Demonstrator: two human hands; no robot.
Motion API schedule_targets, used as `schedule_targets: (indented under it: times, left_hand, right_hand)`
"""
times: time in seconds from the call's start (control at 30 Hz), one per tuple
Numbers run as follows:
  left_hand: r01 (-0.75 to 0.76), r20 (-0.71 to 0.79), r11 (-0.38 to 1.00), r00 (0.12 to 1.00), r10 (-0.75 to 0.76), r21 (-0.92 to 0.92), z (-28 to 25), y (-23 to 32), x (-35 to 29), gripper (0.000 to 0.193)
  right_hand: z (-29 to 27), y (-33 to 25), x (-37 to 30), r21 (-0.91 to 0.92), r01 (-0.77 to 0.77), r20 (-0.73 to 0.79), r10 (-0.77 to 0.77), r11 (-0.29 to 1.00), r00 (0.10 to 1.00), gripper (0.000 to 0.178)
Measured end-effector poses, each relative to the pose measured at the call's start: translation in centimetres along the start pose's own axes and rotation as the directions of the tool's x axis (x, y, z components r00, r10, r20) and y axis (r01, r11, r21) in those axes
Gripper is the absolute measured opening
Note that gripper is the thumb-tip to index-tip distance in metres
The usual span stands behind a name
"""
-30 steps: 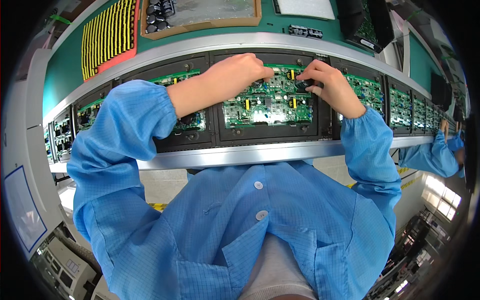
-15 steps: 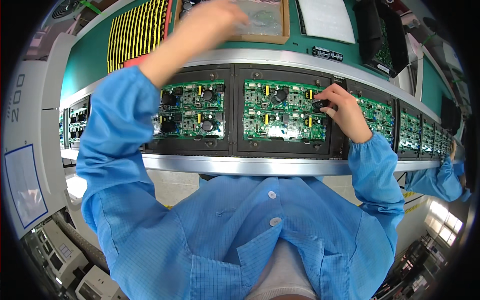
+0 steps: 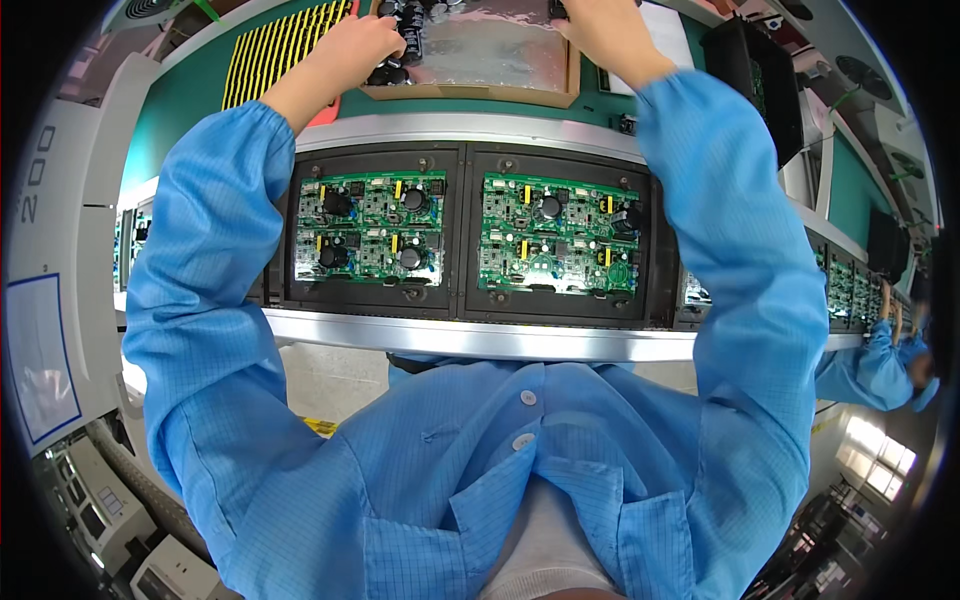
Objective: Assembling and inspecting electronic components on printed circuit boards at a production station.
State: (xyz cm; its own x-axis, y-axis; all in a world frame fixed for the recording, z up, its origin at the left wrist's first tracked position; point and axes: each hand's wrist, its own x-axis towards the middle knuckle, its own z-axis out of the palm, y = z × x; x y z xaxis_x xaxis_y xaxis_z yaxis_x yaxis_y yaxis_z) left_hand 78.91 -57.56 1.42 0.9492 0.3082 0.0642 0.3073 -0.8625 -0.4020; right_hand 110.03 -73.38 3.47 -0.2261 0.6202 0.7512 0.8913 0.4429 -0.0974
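The left hand [image 3: 358, 50], at the upper left of the frame, is at the left end of a shallow cardboard box [image 3: 470, 93], fingers bent beside black cylindrical components [image 3: 411, 32]; whether it grasps one cannot be told. The right hand [image 3: 608, 38], at the upper centre-right, is over the box's right end, partly cut by the frame edge; a dark piece [image 3: 557, 9] shows at its fingertips, and whether it is gripped cannot be determined. The components lie grouped at the box's left, beside clear plastic wrapping [image 3: 490, 62]. Left of the box, yellow-and-black strips [image 3: 268, 60] stand in rows against a red edge [image 3: 325, 113]. To the right are a white sheet [image 3: 672, 40], partly behind the right forearm, and a black bin [image 3: 755, 85]. Below, at mid-frame, a black carrier [image 3: 463, 235] holds two green circuit boards: the left board [image 3: 372, 222] bears four round black parts, the right board [image 3: 505, 270] two, both in its upper row. A silver rail [image 3: 490, 345] runs beneath the carrier. At the far right of the frame, a co-worker's blue sleeve [image 3: 885, 372] is visible.
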Motion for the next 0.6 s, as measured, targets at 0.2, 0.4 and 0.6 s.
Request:
schedule_targets:
  times: [0.2,0.4,0.6]
  left_hand:
    - [0.135,0.291,0.976,0.953,-0.082,-0.17,-1.5,-0.6,1.7,0.053]
    - [0.038,0.363,0.97,0.93,0.055,-0.242,-1.8,-1.9,2.2,0.066]
    - [-0.107,0.25,0.941,0.949,0.193,-0.323,0.9,-4.2,2.9,0.047]
  right_hand:
    - [7.7,7.0,1.9,-0.718,0.248,0.509,0.246,0.651,0.825,0.023]
    - [2.5,5.3,1.4,0.086,0.055,0.349,-0.082,0.995,0.933,0.024]
    - [-7.5,-1.6,-6.6,0.528,-0.539,0.415,0.355,0.656,0.838,0.032]
